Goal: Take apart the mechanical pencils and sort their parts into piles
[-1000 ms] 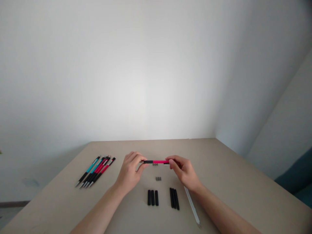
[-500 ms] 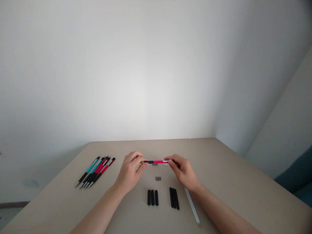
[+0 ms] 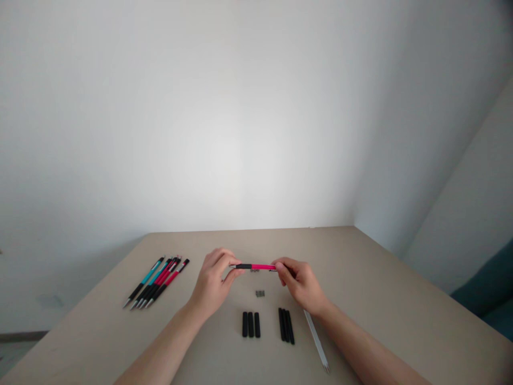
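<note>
A pink pen with a black grip lies level between my two hands, raised over the table. My left hand pinches its silver tip end between thumb and fingers. The other end is in the closed fingers of my right hand, which hide the pen's top. Just below the pen are small metal rings, partly covered by it. Nearer to me lies a little cluster of metal springs or similar small parts.
Several turquoise and pink pens lie side by side at left on the table. In front are black grip sleeves, thin black tubes and white refill-like sticks, partly under my right wrist. A wall stands behind.
The pen has turned about its length between my fingers: the white marking and clip side have rolled round. My right fingers have shifted slightly along it; both hands stay in place.
</note>
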Demonstrator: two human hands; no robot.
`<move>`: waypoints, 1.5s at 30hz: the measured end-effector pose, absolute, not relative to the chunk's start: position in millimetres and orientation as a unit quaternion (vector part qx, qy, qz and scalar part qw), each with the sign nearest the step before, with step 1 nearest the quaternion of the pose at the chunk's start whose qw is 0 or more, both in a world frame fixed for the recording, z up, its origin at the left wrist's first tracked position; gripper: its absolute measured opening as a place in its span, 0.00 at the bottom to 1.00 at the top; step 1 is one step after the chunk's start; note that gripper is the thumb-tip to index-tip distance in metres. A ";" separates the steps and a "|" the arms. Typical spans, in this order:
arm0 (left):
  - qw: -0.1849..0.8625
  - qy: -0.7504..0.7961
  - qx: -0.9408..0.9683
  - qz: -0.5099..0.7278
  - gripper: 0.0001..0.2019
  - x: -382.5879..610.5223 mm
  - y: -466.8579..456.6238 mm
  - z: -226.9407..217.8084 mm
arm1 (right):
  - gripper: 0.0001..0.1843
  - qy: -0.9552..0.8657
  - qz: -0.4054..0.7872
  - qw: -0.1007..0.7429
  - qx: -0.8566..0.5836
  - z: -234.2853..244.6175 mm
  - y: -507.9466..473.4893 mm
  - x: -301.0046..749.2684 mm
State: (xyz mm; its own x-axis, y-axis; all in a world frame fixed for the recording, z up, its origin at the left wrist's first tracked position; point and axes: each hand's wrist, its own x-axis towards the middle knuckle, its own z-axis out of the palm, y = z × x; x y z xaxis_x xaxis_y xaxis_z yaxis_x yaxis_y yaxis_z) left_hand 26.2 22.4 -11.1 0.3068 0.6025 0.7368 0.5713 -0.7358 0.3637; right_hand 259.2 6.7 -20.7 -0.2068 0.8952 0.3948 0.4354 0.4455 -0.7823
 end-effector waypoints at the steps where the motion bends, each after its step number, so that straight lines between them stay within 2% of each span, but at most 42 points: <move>1: 0.020 0.359 0.806 0.470 0.02 26.4 22.1 -10.6 | 0.21 -0.730 0.264 0.434 -0.456 -20.4 6.8 259.2; 9: 0.116 0.388 0.769 0.494 0.09 28.1 21.0 -11.7 | 0.22 -0.713 0.247 0.455 -0.473 -20.3 7.8 260.4; 17: 0.036 0.443 0.784 0.434 0.17 28.5 21.9 -11.1 | 0.21 -0.726 0.233 0.448 -0.467 -21.5 7.8 260.8; 23: 0.069 0.478 0.765 0.425 0.23 31.7 19.6 -12.6 | 0.19 -0.731 0.225 0.446 -0.465 -23.2 8.7 261.1; 30: 0.097 0.444 0.783 0.425 0.14 31.0 15.5 -3.9 | 0.19 -0.722 0.216 0.459 -0.470 -22.4 8.6 263.2; 34: 0.072 0.453 0.787 0.413 0.18 31.6 17.6 -7.1 | 0.19 -0.721 0.213 0.461 -0.472 -21.7 8.8 263.7; 39: 0.122 0.452 0.779 0.417 0.23 32.0 16.9 -7.0 | 0.19 -0.721 0.216 0.459 -0.472 -21.7 8.8 263.3; 43: 0.147 0.436 0.772 0.438 0.13 30.2 14.0 -2.8 | 0.19 -0.719 0.217 0.460 -0.475 -22.4 8.6 263.3; 45: 0.132 0.434 0.778 0.435 0.11 29.6 14.7 -3.2 | 0.19 -0.718 0.217 0.459 -0.477 -22.8 8.5 263.3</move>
